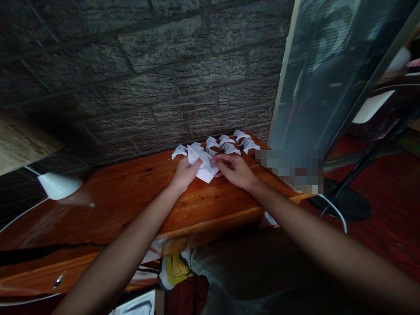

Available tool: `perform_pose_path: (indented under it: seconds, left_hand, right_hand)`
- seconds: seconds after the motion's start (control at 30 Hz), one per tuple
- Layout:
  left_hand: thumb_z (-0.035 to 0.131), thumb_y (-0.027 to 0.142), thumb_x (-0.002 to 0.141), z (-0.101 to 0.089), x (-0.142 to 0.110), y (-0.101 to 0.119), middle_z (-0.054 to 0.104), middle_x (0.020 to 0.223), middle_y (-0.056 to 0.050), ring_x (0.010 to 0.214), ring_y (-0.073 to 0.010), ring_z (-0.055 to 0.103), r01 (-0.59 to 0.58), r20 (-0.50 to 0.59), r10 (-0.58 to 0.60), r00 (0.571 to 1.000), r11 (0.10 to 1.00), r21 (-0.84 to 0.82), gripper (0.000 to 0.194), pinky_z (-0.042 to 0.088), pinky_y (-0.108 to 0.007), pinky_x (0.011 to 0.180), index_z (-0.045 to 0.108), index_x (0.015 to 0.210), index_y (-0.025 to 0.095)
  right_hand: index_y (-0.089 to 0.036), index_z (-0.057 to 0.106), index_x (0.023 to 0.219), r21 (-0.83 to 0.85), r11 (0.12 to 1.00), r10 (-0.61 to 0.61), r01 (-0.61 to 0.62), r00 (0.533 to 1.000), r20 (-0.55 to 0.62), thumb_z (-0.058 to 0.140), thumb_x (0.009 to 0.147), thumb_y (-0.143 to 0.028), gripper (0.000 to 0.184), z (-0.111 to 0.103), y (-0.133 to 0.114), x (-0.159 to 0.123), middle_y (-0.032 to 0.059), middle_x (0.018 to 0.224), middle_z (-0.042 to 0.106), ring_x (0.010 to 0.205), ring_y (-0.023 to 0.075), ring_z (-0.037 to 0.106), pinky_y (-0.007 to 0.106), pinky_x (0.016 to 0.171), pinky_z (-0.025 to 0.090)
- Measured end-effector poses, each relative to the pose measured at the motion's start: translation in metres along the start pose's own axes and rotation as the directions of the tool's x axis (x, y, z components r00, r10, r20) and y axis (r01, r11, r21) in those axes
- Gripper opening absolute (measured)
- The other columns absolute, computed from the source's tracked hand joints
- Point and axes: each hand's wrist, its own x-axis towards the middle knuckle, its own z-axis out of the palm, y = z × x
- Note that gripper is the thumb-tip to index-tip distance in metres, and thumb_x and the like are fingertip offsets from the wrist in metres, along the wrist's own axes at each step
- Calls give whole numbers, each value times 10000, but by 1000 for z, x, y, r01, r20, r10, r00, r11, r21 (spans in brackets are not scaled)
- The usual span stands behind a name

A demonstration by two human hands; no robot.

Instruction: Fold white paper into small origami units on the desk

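Note:
Between my two hands is a partly folded sheet of white paper (205,168), held just above the wooden table. My left hand (186,173) pinches its left side, thumb on top. My right hand (233,169) has curled fingers gripping the paper's right edge. Behind the hands, several small folded white paper figures (247,145) stand in two rough rows near the wall. Another paper figure (179,151) sits at the left end of the group, partly beside the held sheet. The paper in my hands hides some of the figures.
The wooden table (121,188) runs along a dark stone-block wall (147,87). A lamp with a white base (61,185) stands at the left. On the right are a glass panel (305,87) and a stand with a round black base (348,205). A white cable (337,214) hangs from the table's right end.

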Motion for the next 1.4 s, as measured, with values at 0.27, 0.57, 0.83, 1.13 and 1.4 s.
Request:
perform_pose_path:
  seconds: [0.27,0.57,0.83,1.13,1.4]
  left_hand:
    - [746,373,623,0,3,-4,734,815,-44,801,-222,656,-23,-54,23,998,1000,-6,319,505,-301,731,695,854,160]
    - [791,361,613,5,-2,-1,742,769,-35,717,-187,654,25,-39,-28,999,997,-69,291,515,-273,668,719,796,146]
    - [915,456,546,6,-4,2,754,854,-74,736,-204,677,68,31,-65,997,990,-126,492,541,-313,713,730,874,138]
    - [930,374,535,4,-3,4,751,890,-54,725,-154,654,136,103,-123,987,982,-128,512,492,-265,702,754,952,135]
    - [944,353,544,3,-7,8,726,804,-37,659,-128,630,178,182,-157,971,978,-107,443,477,-246,640,747,869,125]
  right_hand:
    - [-230,685,1231,-378,890,-243,255,967,79,812,757,-450,538,-2,-11,-8,73,1182,739,1038,261,703,390,945,550]
    - [-157,663,1276,-635,703,-325,320,939,113,725,826,-554,603,1,-12,-10,162,1209,715,1079,315,681,429,981,506]
    - [-174,711,1189,-567,756,-332,326,938,97,555,940,-299,319,-2,-15,-10,115,1150,748,1003,252,698,350,936,508]
    - [-196,729,1237,-658,713,-289,243,956,40,508,959,-214,356,-6,-9,-8,75,1110,788,942,221,746,299,884,526]
    - [-230,743,1236,-683,691,-286,239,957,45,540,962,-215,341,-6,-13,-10,59,1120,787,956,225,757,289,886,536]
